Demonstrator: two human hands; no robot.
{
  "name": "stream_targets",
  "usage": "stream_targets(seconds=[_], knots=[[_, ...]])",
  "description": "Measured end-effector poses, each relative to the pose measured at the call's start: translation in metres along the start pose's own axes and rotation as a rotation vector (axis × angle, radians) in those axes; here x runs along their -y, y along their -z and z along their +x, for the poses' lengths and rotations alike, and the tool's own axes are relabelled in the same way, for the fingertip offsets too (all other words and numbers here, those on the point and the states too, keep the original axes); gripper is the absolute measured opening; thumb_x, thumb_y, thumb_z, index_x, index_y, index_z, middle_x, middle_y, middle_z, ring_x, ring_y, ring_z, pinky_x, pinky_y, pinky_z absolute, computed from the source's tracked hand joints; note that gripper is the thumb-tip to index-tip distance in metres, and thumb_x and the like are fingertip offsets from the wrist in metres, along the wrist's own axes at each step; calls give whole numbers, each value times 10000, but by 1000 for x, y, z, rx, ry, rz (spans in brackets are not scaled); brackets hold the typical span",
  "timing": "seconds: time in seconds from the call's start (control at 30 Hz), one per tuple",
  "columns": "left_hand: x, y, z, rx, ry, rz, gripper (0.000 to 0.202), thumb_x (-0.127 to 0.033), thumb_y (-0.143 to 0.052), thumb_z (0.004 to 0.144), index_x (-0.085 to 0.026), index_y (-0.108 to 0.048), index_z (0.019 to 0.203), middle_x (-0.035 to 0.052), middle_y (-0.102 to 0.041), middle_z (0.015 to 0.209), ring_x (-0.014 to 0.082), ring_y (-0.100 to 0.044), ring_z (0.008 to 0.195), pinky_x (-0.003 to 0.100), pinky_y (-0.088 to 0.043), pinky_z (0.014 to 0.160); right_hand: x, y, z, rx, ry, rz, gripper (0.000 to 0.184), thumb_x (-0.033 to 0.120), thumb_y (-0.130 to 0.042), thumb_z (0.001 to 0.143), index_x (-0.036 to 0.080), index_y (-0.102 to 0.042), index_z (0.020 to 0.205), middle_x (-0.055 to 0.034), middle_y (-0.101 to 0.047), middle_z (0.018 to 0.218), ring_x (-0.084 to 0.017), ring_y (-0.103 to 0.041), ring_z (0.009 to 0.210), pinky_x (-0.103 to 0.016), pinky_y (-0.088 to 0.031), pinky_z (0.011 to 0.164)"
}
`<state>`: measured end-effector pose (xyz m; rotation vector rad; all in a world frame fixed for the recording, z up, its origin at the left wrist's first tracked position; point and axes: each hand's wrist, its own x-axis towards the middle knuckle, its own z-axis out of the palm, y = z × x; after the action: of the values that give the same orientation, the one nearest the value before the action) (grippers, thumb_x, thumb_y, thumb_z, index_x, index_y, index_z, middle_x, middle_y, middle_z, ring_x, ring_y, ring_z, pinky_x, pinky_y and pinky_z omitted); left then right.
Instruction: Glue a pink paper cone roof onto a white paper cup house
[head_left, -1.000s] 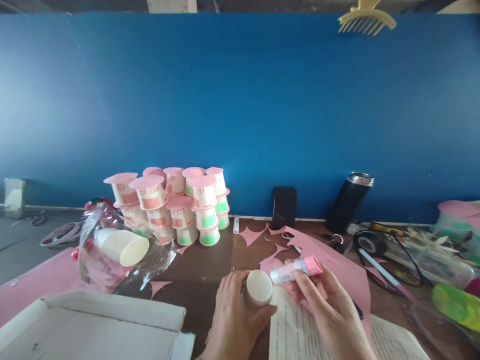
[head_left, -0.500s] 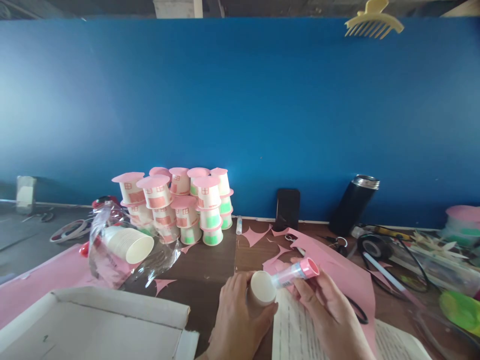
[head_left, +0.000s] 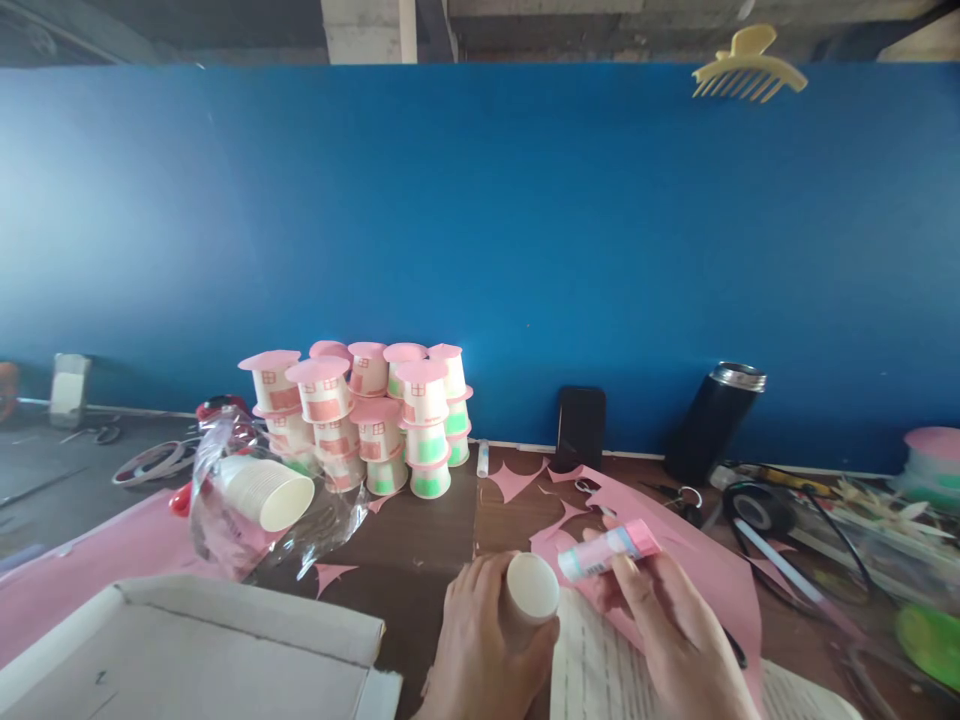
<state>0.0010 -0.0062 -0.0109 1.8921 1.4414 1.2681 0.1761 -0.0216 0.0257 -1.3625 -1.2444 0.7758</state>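
Over brown tabletop [head_left: 397, 545], clasping white paper cup [head_left: 533, 588] in half-curled left hand [head_left: 480, 640] and, just right of it, pinching glue stick [head_left: 596, 556] in bent-fingered right hand [head_left: 667, 610], slanted crosswise in long axis, pointed toward cup's upturned round end, with contact unclear.

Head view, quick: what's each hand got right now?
Left hand: closed around a white paper cup.
Right hand: closed on a pink-ended glue stick, held between thumb and fingers.
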Motion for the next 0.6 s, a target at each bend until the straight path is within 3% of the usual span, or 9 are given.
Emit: stream_targets(seconds=[0.1,0.27,0.47,0.6], knots=[[3,-3,-3,-41,-60,14,443,-195,-615,698,-202,-576,1140,106,-666,1097,295,-598,1038,517,-452,939,2,-3,-2,73,7,53,336,562,-510,893,246,-552,789,0,-644,703,-182,-640,708,-310,-549,721],[4,-5,-5,-18,-47,12,592,-182,-643,621,-194,-540,1204,118,-632,1147,317,-566,1099,530,-437,973,18,-13,-11,24,51,25,380,512,-534,896,263,-527,1183,50,-604,644,-165,-604,658,-270,-501,698],[-6,0,0,54,99,-4,553,-176,-727,558,-207,-589,1092,97,-591,1092,308,-553,1072,510,-440,968,21,-15,-14,-22,12,-30,304,549,-581,848,245,-596,840,30,-615,647,-151,-573,635,-240,-470,633],[-1,-4,-1,25,66,24,562,-176,-695,586,-204,-582,1135,102,-599,1100,309,-562,1080,510,-446,970,10,-10,-8,-16,-13,-68,389,576,-602,819,247,-619,1026,24,-635,674,-170,-588,622,-251,-502,624]])
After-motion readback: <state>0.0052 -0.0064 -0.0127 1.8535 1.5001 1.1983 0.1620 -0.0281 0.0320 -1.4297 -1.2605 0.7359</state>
